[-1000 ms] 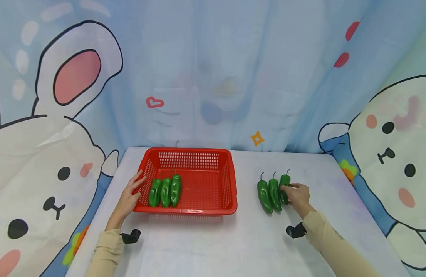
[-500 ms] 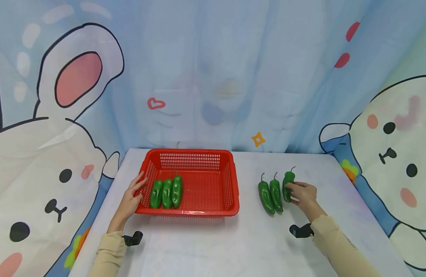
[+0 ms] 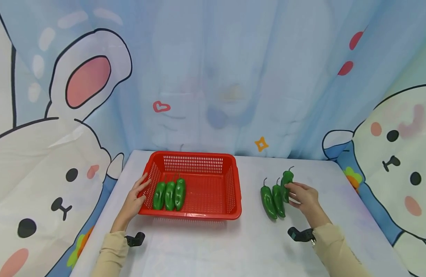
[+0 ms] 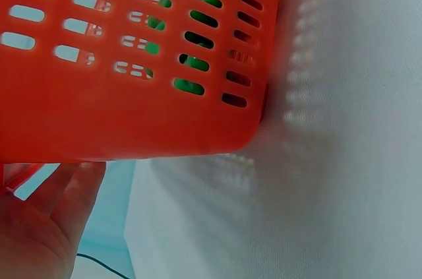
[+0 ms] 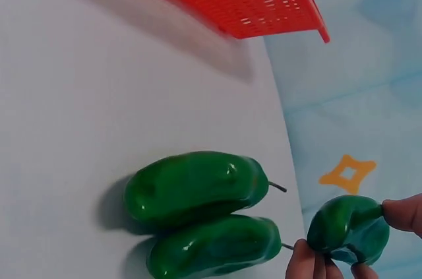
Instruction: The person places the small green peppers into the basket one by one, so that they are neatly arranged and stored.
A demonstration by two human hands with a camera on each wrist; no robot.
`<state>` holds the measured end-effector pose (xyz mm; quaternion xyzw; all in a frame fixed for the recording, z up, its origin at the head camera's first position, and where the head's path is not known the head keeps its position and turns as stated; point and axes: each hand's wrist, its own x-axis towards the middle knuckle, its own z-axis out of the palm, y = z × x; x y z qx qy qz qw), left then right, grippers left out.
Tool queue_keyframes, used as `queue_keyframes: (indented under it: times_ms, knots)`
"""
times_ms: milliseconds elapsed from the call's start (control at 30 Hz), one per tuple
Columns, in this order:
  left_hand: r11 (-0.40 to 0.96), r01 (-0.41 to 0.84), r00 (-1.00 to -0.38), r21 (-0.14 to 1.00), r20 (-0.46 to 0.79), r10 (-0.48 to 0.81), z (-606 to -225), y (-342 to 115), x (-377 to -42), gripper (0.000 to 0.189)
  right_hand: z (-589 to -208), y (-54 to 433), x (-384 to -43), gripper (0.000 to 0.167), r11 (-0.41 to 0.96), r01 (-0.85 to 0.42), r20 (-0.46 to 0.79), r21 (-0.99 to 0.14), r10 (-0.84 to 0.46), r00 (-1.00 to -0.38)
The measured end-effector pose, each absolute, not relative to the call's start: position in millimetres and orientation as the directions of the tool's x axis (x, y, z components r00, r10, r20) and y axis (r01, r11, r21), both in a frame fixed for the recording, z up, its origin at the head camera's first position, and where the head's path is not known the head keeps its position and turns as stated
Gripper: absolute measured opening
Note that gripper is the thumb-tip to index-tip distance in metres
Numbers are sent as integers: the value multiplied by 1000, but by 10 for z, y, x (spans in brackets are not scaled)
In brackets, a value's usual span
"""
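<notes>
My right hand (image 3: pixel 306 198) pinches a green chili pepper (image 3: pixel 286 182) between thumb and fingertips, its thin stem pointing up. In the right wrist view, this held pepper (image 5: pixel 349 226) shows stem end on, apart from the other two. Left of it lie two similar peppers (image 3: pixel 268 202) side by side on the white table. My left hand (image 3: pixel 131 200) rests at the left rim of a red plastic basket (image 3: pixel 206 214), fingers spread and fairly straight. Inside the basket, three green peppers (image 3: pixel 169 196) stand in a row against its left side.
The white table (image 3: pixel 199 250) ends at a blue cartoon curtain (image 3: pixel 213 77) behind the basket. Black wrist cameras (image 3: pixel 135 239) stick out from both wrists. In the left wrist view, green shows through the slotted basket wall (image 4: pixel 132 114).
My right hand has drawn its pepper slightly right and up, away from the other two, and tilted it more upright. The left hand stays at the basket rim. The head view has shifted slightly.
</notes>
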<state>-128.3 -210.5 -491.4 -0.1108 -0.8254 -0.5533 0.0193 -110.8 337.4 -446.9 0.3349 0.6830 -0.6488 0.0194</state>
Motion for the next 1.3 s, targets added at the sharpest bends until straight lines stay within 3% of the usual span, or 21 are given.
queue_keyframes:
  times_ms: [533,833,1067,1300]
  knots:
    - [366,174,-982,914,134,131,-4560,-2064,-1056,55,-4473,2813,-1262,63,-28,461,-441,-887,347,-828]
    - [343,226,-973,912,190,134,-4924,-2142,-1211,58,-4312,2645,-1327,62,-39,440,-428,-897,318,-846]
    - [340,216,-974,915,177,144,-4654,-2038,-1071,55,-4259,2471,-1403,61,-26,438,-427,-899,281,-859]
    - [358,245,-968,901,208,141,-4890,-2067,-1227,57,-4041,2197,-1573,56,-4,401,-391,-916,233,-891]
